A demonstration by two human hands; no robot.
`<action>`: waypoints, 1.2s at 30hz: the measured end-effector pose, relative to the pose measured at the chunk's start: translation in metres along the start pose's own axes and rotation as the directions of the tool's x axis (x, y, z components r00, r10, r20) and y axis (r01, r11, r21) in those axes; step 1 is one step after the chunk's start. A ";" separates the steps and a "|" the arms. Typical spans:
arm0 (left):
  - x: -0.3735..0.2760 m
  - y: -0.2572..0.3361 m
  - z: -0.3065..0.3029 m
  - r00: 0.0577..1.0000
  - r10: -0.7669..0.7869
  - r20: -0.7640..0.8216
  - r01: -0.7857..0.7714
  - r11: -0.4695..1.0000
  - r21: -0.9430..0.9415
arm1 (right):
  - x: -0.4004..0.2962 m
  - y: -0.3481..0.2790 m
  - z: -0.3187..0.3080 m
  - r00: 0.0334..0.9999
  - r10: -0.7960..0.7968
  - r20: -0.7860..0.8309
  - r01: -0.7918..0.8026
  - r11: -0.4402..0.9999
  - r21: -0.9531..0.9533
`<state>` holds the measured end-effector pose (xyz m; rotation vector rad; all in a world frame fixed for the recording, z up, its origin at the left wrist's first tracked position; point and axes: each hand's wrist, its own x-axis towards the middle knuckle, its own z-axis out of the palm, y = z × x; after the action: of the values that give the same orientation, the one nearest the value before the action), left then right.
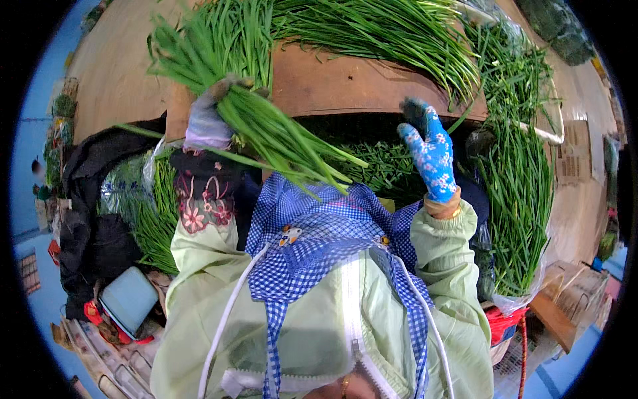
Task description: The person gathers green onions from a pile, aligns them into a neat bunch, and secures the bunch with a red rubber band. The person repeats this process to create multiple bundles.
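Observation:
My left hand (214, 112), in a pale glove with dark fingers, grips a bunch of long green garlic chives (271, 129). The bunch slants across in front of me, and its upper end is motion-blurred. My right hand (427, 144) wears a blue floral glove with a dark palm side. It holds nothing, and its thumb and fingers are apart, close to the near edge of a brown wooden board (344, 85). A large pile of chives (379, 30) lies along the far side of that board. Beneath its near edge, more loose greens (384, 159) lie in shadow.
A white-rimmed basket (557, 119) with greens stands at the right. Nearer, chives fill a plastic-lined container (518, 214). More chives (154, 219) sit in clear plastic at my left, beside a black cloth (99, 164). A pale blue box-like object (129, 299) lies lower left.

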<state>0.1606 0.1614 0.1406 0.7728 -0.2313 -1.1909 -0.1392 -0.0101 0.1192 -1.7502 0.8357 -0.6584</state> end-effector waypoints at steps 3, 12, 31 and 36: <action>0.032 -0.006 0.007 0.991 -0.126 -0.049 0.123 0.991 -0.060 | 0.003 -0.018 0.028 0.935 -0.267 0.232 0.269 0.963 0.024; 0.072 -0.064 0.014 0.939 -0.014 -0.343 -0.047 0.985 -0.169 | -0.035 0.022 0.105 0.933 0.028 0.358 -0.187 0.889 0.418; 0.062 0.051 -0.177 0.857 0.238 -0.457 0.209 0.650 0.731 | 0.065 0.000 0.285 0.966 0.100 0.237 -0.182 0.919 0.351; 0.066 0.030 -0.158 0.772 0.347 -0.532 0.177 0.686 0.705 | 0.056 -0.010 0.293 0.961 0.100 0.259 -0.134 0.984 0.118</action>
<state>0.2948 0.1724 0.0305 1.8217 -0.1679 -0.6334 0.1205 0.1135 0.0401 -1.6081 0.6966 -0.3933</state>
